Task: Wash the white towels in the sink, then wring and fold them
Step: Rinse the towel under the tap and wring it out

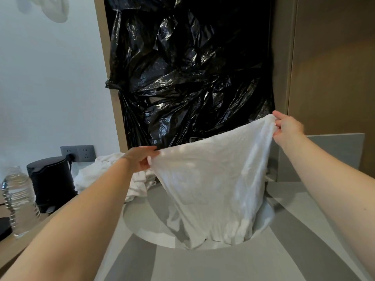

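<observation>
Both hands, left (142, 159) and right (288, 128), pinch a towel (211, 179) spread over the sink (142, 222); a loosened corner could drop it.

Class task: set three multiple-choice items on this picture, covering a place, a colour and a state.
1. The crumpled pile of white towels lies: A left of the round grey sink; B right of it; C on the floor.
2. The crinkled plastic sheeting behind is: A blue; B black; C clear.
3. The spread white cloth towel is: A folded; B held up; C lying flat.
1A, it shows beside the left hand; 2B, glossy black; 3B, that hand and the right hand grip its top corners.
</observation>
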### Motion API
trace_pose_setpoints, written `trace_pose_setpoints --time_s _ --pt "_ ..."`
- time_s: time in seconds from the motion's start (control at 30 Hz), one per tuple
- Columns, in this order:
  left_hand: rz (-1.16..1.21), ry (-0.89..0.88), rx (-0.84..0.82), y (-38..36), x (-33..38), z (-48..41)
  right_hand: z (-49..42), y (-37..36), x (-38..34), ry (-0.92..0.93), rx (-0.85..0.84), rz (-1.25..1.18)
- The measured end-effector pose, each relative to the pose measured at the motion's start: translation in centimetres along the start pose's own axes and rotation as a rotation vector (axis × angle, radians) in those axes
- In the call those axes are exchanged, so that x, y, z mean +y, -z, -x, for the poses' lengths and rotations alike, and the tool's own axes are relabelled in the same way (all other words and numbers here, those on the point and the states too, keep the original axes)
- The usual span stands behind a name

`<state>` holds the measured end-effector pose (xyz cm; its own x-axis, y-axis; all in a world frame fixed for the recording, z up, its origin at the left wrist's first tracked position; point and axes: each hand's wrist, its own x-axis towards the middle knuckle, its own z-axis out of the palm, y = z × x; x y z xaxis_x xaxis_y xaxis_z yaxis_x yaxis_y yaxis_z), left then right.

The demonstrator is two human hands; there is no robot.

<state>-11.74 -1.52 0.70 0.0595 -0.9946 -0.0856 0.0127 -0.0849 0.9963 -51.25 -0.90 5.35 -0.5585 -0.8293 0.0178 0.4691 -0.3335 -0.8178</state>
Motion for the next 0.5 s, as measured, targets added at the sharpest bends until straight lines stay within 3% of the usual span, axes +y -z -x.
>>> trace_pose_setpoints --time_s 0.07,0.17,0.23,0.37,0.5 --pt "0.145 -0.053 0.045 0.2 0.5 -0.3 0.6 -0.3 -0.2 0.036 -0.027 0.067" --pt "0.093 -0.162 -0.006 -0.2 1.2 -0.4 0.6 -0.5 -0.5 0.064 -0.178 0.225" --pt "-0.088 -0.223 -0.031 -0.4 1.5 -0.5 0.4 -0.3 -0.5 0.052 -0.283 0.377" --pt "-0.764 -0.304 0.092 -0.2 1.5 -0.9 0.2 0.5 -0.4 0.149 -0.393 0.873" --pt "-0.723 -0.338 0.224 -0.4 1.3 -0.9 0.1 1.1 0.1 0.335 -0.327 1.293"
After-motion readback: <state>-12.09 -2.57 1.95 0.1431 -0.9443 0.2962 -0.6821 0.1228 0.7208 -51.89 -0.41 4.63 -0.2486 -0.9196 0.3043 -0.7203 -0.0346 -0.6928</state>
